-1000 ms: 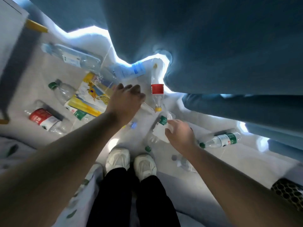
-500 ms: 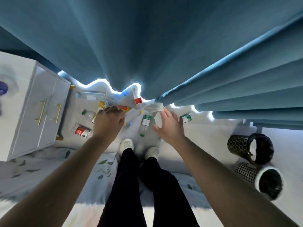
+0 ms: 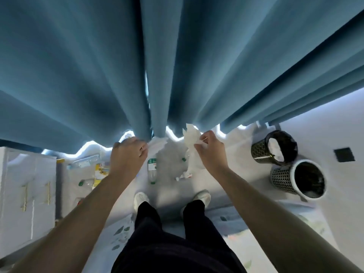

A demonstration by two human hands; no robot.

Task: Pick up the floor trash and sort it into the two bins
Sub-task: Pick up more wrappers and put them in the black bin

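right hand [image 3: 209, 149] pinches crumpled white paper [image 3: 190, 137] | left hand [image 3: 128, 152] closed, contents unclear | paper likely light, soft, tearable; grip bunched middle

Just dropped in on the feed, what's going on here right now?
A person is standing upright in front of a blue curtain, clearing floor trash. The right hand holds a white crumpled piece of paper or plastic; the left hand is closed on something white that is mostly hidden. Bottles and a yellow package lie on the floor. Two bins stand to the right.
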